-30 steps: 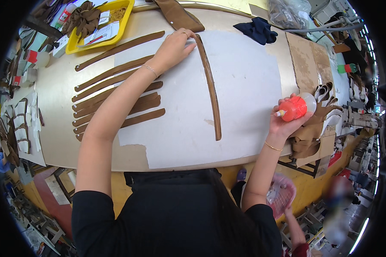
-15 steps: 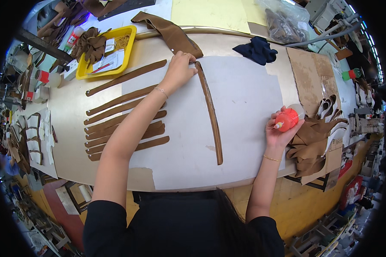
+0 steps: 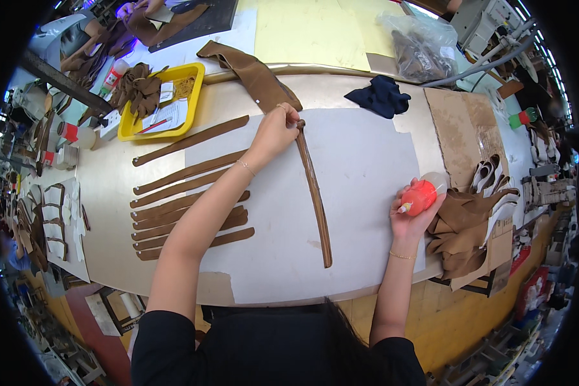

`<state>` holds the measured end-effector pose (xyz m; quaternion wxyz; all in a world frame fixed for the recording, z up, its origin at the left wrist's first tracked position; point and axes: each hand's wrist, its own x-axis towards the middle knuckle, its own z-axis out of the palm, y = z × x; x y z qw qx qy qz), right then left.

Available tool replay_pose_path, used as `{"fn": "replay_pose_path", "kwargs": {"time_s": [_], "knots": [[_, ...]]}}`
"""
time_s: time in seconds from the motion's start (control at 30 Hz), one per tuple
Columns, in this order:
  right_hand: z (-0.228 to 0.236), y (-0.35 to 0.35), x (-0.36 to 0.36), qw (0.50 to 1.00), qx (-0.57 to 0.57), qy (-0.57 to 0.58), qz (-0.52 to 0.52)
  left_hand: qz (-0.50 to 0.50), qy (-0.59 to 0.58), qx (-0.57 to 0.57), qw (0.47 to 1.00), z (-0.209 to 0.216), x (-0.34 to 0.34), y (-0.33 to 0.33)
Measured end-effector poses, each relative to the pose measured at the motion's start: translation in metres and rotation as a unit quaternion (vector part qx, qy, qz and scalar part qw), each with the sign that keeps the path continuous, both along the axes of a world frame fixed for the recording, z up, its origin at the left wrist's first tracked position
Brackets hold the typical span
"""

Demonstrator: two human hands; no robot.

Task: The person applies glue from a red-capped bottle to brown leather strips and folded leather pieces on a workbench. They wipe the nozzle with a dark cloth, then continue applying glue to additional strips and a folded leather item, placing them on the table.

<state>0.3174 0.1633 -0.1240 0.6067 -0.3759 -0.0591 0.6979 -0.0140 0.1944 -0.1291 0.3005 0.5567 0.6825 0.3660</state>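
My left hand (image 3: pixel 275 134) reaches to the far end of a long narrow brown strip (image 3: pixel 313 186), its fingertips closed on that end, which looks bunched or folded. The strip lies lengthwise on a pale grey sheet (image 3: pixel 367 167), a shiny streak along its upper part. In my right hand (image 3: pixel 406 224) is a squeeze bottle (image 3: pixel 422 197), red and clear, its pale nozzle pointing toward the lower left above the sheet. Under and beside my left forearm, several similar brown strips (image 3: pixel 193 139) lie in a row. Past my left fingers rests a wider brown piece (image 3: pixel 254 76).
A yellow tray (image 3: pixel 198 96) with brown pieces, papers and a red pen stands at the far left. A dark blue cloth (image 3: pixel 379 96) lies at the back. Stacked brown pieces (image 3: pixel 460 222) and cardboard (image 3: pixel 453 135) are on the right. Another person's hands work at the far upper left.
The table sits lower in the picture. My left fingertips have closed on the strip's far end, which now looks bunched. My right hand still holds the bottle, slightly further left.
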Motion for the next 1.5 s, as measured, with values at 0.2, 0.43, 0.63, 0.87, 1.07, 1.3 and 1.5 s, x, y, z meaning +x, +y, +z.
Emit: {"fn": "replay_pose_path", "kwargs": {"time_s": [0.2, 0.43, 0.63, 0.87, 1.07, 1.3, 1.5], "knots": [[-0.001, 0.001, 0.000, 1.000, -0.016, 0.016, -0.011, -0.070, -0.168, -0.013, 0.983, 0.018, 0.004, 0.029], [-0.010, 0.004, 0.001, 1.000, -0.014, 0.018, -0.009, -0.053, -0.174, 0.057, 0.982, 0.041, -0.047, 0.148], [-0.021, 0.002, 0.007, 0.998, 0.040, 0.045, -0.001, 0.011, -0.128, 0.111, 0.985, 0.043, -0.121, 0.238], [-0.020, 0.007, -0.003, 0.998, 0.031, 0.047, -0.014, 0.142, -0.014, 0.180, 0.973, 0.020, -0.186, 0.258], [-0.020, 0.011, 0.000, 0.998, 0.026, 0.054, -0.014, 0.017, 0.042, 0.186, 0.981, 0.021, -0.136, 0.232], [-0.008, 0.010, -0.010, 0.999, 0.044, 0.019, -0.023, -0.089, 0.095, 0.107, 0.986, 0.117, -0.029, 0.059], [-0.004, 0.002, -0.007, 1.000, 0.027, 0.004, 0.002, -0.014, -0.002, 0.121, 0.993, 0.155, -0.093, -0.055]]}}
